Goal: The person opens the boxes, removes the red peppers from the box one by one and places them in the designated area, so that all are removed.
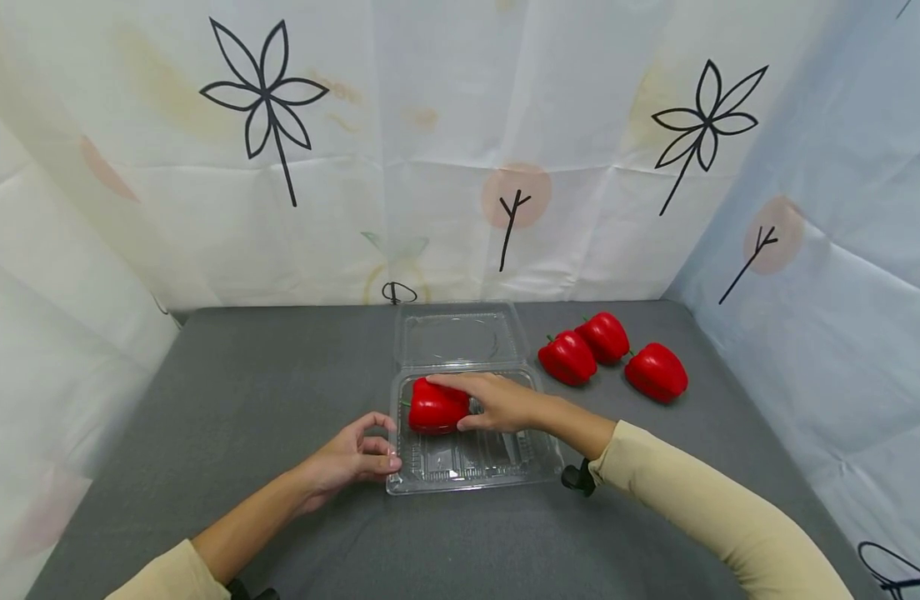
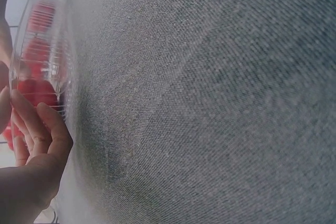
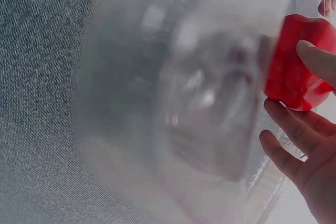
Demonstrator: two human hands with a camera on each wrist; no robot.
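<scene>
A clear plastic clamshell container [image 1: 471, 458] lies on the grey cloth with its lid [image 1: 460, 335] folded back behind it. My right hand [image 1: 501, 402] reaches over the base and holds a red bell pepper [image 1: 434, 408] in its left back part. In the right wrist view the thumb lies on one side of this pepper [image 3: 296, 72] and fingertips meet its other side. At the container's left edge, my left hand [image 1: 349, 460] pinches the rim. The left wrist view shows its bent fingers [image 2: 50, 127] along the clear wall.
Three more red bell peppers lie right of the lid: one in front [image 1: 567, 358], one behind [image 1: 604, 336] and one farther right [image 1: 657, 372]. A patterned white curtain [image 1: 445, 125] hangs behind the grey table [image 1: 280, 367] and along both sides.
</scene>
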